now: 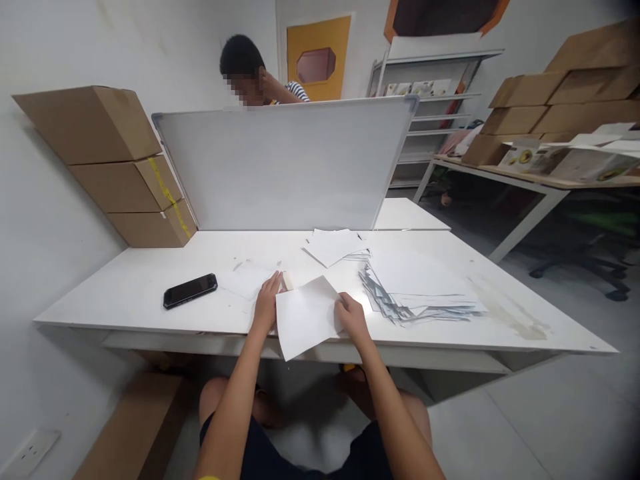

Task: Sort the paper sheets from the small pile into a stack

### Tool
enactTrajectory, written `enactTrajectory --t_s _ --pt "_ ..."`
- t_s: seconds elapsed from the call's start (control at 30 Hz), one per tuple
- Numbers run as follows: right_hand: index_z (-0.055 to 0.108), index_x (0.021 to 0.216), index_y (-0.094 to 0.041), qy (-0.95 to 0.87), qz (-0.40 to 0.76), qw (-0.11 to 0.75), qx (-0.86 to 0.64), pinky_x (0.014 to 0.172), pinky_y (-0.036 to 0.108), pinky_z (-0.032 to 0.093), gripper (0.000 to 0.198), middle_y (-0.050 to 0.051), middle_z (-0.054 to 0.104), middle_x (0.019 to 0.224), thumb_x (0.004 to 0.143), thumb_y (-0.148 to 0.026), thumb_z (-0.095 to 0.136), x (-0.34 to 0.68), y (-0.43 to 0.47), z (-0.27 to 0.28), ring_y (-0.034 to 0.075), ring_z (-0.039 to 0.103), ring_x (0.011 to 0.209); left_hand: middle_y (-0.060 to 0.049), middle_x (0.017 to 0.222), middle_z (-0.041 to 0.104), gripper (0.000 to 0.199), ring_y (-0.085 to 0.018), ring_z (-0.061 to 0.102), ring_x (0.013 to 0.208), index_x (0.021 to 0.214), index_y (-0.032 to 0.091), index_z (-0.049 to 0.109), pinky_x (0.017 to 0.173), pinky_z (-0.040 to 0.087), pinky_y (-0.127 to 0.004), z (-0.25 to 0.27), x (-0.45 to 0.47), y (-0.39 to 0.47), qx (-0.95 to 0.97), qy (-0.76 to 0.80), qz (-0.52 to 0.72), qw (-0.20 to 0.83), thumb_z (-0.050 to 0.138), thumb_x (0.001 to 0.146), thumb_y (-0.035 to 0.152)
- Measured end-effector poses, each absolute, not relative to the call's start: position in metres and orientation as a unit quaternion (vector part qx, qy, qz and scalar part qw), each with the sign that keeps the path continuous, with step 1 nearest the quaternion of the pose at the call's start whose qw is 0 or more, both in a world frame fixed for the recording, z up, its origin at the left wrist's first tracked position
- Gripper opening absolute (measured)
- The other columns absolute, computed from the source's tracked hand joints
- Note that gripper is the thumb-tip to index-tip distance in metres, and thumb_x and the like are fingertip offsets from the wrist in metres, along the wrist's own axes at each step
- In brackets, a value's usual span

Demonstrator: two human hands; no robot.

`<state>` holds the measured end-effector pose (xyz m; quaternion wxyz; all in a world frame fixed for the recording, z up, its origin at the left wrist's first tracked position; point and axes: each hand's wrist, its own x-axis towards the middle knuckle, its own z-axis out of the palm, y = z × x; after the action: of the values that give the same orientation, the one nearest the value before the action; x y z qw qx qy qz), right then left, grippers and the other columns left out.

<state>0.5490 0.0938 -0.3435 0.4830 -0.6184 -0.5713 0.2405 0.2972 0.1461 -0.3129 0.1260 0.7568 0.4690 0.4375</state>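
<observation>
A white sheet of paper [309, 317] is tilted over the table's front edge, in front of me. My right hand [351, 317] pinches its right side between thumb and fingers. At the sheet's left edge, my left hand [269, 301] is closed around a small cream-coloured block [287, 281], which the paper partly hides. To the right lies a spread stack of papers [420, 287], with dark-printed edges showing along its left and front. A smaller pile of paper [333, 247] sits behind the sheet, below the whiteboard.
A black phone [190, 291] lies on the white table [125, 293] to the left. Behind stands a whiteboard [290, 167], with another person [273, 87] beyond it. Cardboard boxes [130, 193] are stacked at the left; a second table [500, 175] with more boxes stands right.
</observation>
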Motion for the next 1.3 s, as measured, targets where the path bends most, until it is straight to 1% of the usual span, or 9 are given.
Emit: enactTrajectory --t_s 0.1,0.17,0.3,0.37,0.47,0.57,0.77,1.0,1.3 --pt "0.06 0.082 -0.023 -0.559 0.203 0.454 -0.663 0.06 0.027 0.037 0.022 0.001 0.057 0.066 0.076 -0.031 0.04 0.552 0.082 -0.347 0.02 0.052 0.066 -0.009 0.13 0.059 0.044 -0.022 0.05 0.124 0.125 0.021 0.059 0.107 0.036 -0.041 -0.309 0.293 0.147 0.719 0.462 0.469 0.223 0.033 0.096 0.04" --pt "0.059 0.079 -0.023 -0.543 0.203 0.443 -0.684 0.059 0.027 0.037 0.021 0.002 0.057 0.065 0.074 -0.03 0.04 0.558 0.081 -0.349 0.02 0.053 0.065 -0.009 0.127 0.061 0.046 -0.021 0.05 0.124 0.121 0.02 0.062 0.108 0.035 -0.041 -0.311 0.29 0.15 0.69 0.473 0.493 0.239 0.027 0.097 0.038" --pt "0.06 0.075 -0.022 -0.524 0.266 0.433 -0.684 0.058 0.027 0.038 0.019 0.003 0.061 0.069 0.069 -0.03 0.043 0.574 0.092 -0.349 0.02 0.056 0.068 -0.007 0.127 0.062 0.037 -0.021 0.048 0.125 0.121 0.022 0.062 0.109 0.034 -0.044 -0.321 0.293 0.156 0.748 0.454 0.46 0.149 0.038 0.095 0.032" --pt "0.061 0.076 -0.021 -0.504 0.307 0.445 -0.674 0.06 0.027 0.04 0.021 0.003 0.063 0.072 0.066 -0.032 0.046 0.581 0.096 -0.349 0.021 0.056 0.07 -0.006 0.128 0.061 0.035 -0.022 0.048 0.125 0.123 0.025 0.06 0.108 0.035 -0.045 -0.324 0.298 0.156 0.793 0.429 0.42 0.101 0.047 0.091 0.029" --pt "0.062 0.081 -0.019 -0.468 0.388 0.475 -0.636 0.06 0.027 0.041 0.028 0.002 0.063 0.074 0.065 -0.037 0.048 0.587 0.096 -0.348 0.02 0.057 0.069 -0.007 0.127 0.062 0.036 -0.023 0.05 0.122 0.123 0.025 0.06 0.104 0.039 -0.045 -0.321 0.304 0.153 0.826 0.41 0.38 0.073 0.052 0.088 0.025" --pt "0.061 0.081 -0.018 -0.446 0.403 0.486 -0.634 0.058 0.027 0.041 0.03 0.002 0.062 0.071 0.064 -0.039 0.048 0.586 0.091 -0.342 0.019 0.056 0.065 -0.006 0.123 0.065 0.031 -0.023 0.053 0.118 0.117 0.024 0.064 0.101 0.042 -0.045 -0.315 0.308 0.148 0.823 0.415 0.38 0.08 0.049 0.09 0.024" --pt "0.057 0.067 -0.02 -0.449 0.328 0.445 -0.702 0.054 0.027 0.038 0.02 0.003 0.058 0.063 0.06 -0.033 0.043 0.576 0.089 -0.325 0.02 0.053 0.063 -0.004 0.123 0.065 0.034 -0.022 0.05 0.121 0.115 0.023 0.066 0.104 0.039 -0.045 -0.307 0.309 0.143 0.808 0.437 0.378 0.112 0.04 0.094 0.025" --pt "0.058 0.071 -0.018 -0.429 0.363 0.454 -0.692 0.05 0.025 0.037 0.023 0.002 0.056 0.062 0.057 -0.027 0.042 0.584 0.094 -0.333 0.018 0.052 0.059 -0.002 0.12 0.067 0.028 -0.021 0.051 0.121 0.11 0.024 0.069 0.107 0.04 -0.044 -0.313 0.307 0.156 0.785 0.453 0.387 0.172 0.049 0.09 0.025" --pt "0.056 0.079 -0.019 -0.444 0.387 0.436 -0.68 0.053 0.026 0.038 0.026 0.0 0.056 0.068 0.06 -0.028 0.04 0.59 0.091 -0.341 0.018 0.053 0.063 -0.001 0.129 0.061 0.036 -0.02 0.049 0.124 0.12 0.024 0.063 0.108 0.04 -0.043 -0.318 0.306 0.16 0.817 0.447 0.338 0.137 0.058 0.085 0.023"
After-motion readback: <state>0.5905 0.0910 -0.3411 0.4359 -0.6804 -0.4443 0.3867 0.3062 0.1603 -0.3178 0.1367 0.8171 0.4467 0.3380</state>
